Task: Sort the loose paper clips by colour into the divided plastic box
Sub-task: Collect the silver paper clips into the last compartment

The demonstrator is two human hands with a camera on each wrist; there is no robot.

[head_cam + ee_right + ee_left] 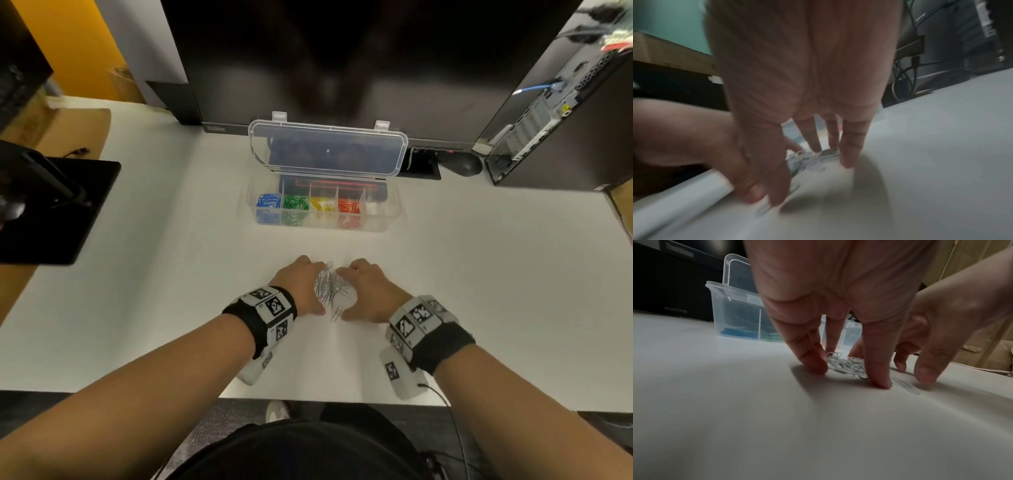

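Note:
A small heap of silver paper clips (332, 287) lies on the white table (171, 308), cupped between my two hands. My left hand (303, 284) presses against the heap's left side, its fingertips (878, 382) on the table. My right hand (368, 291) closes in from the right, fingers (851, 152) straight and touching the surface. Neither hand holds a clip. In the wrist views the heap (846, 366) (809, 159) lies just past the fingers. One clip (337, 313) lies just nearer than the heap. The divided clear box (388, 219) stands beyond, lid up, holding blue, green, yellow and red clips.
A dark monitor (342, 68) stands right behind the box. A computer tower (565, 120) and a mouse (462, 164) are at the back right. A black stand base (58, 205) occupies the left. The table's front edge (325, 399) lies just behind my wrists.

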